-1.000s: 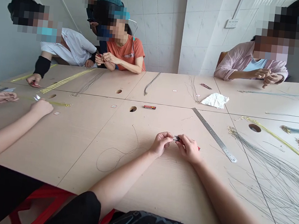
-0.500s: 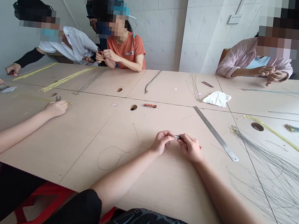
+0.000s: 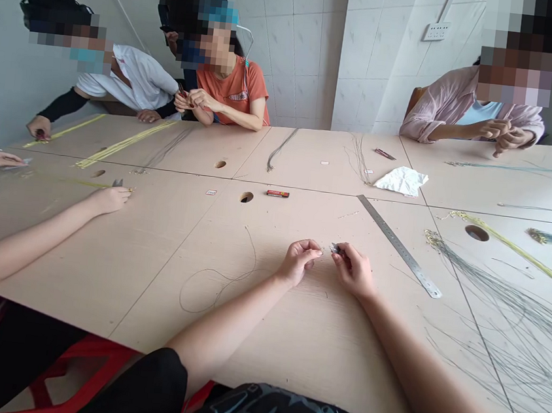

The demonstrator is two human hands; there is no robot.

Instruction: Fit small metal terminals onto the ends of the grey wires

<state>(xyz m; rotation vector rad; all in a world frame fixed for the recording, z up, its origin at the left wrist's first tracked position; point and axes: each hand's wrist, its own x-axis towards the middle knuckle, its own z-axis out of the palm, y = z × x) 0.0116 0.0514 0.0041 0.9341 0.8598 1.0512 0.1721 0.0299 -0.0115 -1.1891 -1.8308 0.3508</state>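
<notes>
The right hand [image 3: 354, 272] pinches a small metal piece [image 3: 335, 247] between its fingertips, just above the counter [image 3: 260, 356]; the piece is too small to identify. The left hand [image 3: 298, 261] is curled just beside it, and whether it holds anything cannot be told. A loose pinch could drop the piece, which could then be hard to find among the fine wires [image 3: 504, 335] nearby.
</notes>
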